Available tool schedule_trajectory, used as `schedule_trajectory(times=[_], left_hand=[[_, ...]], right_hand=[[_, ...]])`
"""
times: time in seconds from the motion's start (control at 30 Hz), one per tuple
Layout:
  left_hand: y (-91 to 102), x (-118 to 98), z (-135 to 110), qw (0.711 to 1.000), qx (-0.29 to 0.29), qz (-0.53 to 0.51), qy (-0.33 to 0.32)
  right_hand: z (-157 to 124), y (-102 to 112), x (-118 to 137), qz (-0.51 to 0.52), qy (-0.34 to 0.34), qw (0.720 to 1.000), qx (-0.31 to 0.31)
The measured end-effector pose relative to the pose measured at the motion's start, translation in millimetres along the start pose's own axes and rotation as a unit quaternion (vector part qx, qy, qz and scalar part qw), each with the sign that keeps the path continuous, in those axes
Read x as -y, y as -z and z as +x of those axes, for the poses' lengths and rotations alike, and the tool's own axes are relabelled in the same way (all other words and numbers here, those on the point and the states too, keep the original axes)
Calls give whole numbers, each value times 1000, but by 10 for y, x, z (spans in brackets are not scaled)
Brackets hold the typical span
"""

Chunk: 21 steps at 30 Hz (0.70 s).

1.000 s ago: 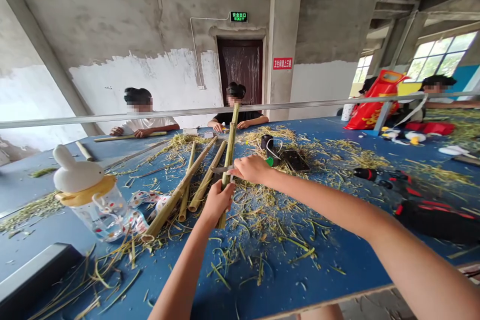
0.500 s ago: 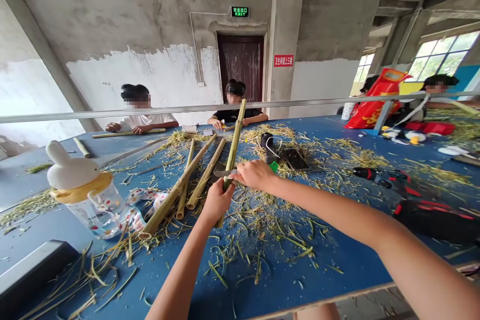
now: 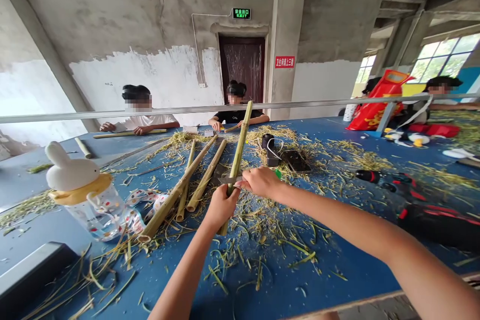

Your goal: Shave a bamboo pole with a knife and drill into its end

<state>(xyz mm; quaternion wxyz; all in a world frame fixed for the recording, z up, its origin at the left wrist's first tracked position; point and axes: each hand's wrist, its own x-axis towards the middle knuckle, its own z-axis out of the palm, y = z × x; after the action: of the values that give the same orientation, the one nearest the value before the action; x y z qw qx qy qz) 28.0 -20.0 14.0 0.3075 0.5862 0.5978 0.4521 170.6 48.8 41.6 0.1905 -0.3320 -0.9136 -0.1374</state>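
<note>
My left hand (image 3: 222, 206) is closed round the lower part of a green bamboo stick (image 3: 240, 145), which leans up and away from me over the table. In my right hand (image 3: 260, 181) is a knife, closed in my fingers. The knife's blade (image 3: 229, 179) lies across the stick just above my left hand. Its handle is hidden in my right fist. To the left lie more bamboo sticks: a long one (image 3: 176, 190), a shorter one (image 3: 206, 175) and a thin one (image 3: 184, 195). Green shavings (image 3: 262, 230) are scattered below my hands.
A rabbit-topped bottle (image 3: 93, 195) stands left on the blue table (image 3: 225, 295), near a dark box (image 3: 33, 275). A phone (image 3: 295, 161), a black device (image 3: 270, 150) and a cordless drill (image 3: 390, 180) lie right. Two people (image 3: 138, 115) sit opposite, behind a metal rail (image 3: 180, 110).
Both hands, the stick and the knife have shifted slightly right in view. The blade still lies across the stick near my left hand, and both grips stay closed.
</note>
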Motion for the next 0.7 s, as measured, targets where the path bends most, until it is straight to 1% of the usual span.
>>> schedule_trajectory(times=[0.07,0.13,0.2,0.23,0.27,0.3,0.33,0.37,0.4,0.43,0.5,0.57,0.6,0.63,0.7], left_hand=[[55,10,27,1000,-20,10,-13],[107,7,44,999,-38,4,-18],[132,-8,36,999,-48,-13,-10],[126,-21,20,999,-48,-22,-1],[106,-36,-5,999,-41,-29,9],[74,-56,-34,999,-29,-38,19],[36,-80,-66,998,-15,-51,28],[-1,-106,-95,997,2,-70,35],[-29,-134,-119,994,19,-96,41],[-41,-161,-136,990,36,-127,46],[-8,-204,-144,979,56,-189,54],[83,-220,-127,970,63,-228,50],[134,-218,-113,970,55,-233,44],[180,-212,-99,972,43,-228,37],[243,-198,-75,978,21,-208,20]], right_hand=[[-7,-35,107,-21,4,1000,-19],[69,-38,141,-32,1,999,-31],[201,-12,100,-29,-3,999,-37],[282,14,47,-16,-21,999,-35],[369,49,-28,3,-50,998,-31],[457,93,-120,21,-98,994,-31],[540,142,-220,43,-159,986,-27],[612,191,-313,41,-205,977,-32],[664,236,-386,17,-228,972,-54],[691,269,-428,11,-222,973,-65],[658,289,-393,22,-145,987,-61],[533,244,-234,44,-49,997,-31],[453,204,-137,48,-17,999,-14],[374,159,-47,45,1,999,-5],[245,78,70,32,8,999,-9]])
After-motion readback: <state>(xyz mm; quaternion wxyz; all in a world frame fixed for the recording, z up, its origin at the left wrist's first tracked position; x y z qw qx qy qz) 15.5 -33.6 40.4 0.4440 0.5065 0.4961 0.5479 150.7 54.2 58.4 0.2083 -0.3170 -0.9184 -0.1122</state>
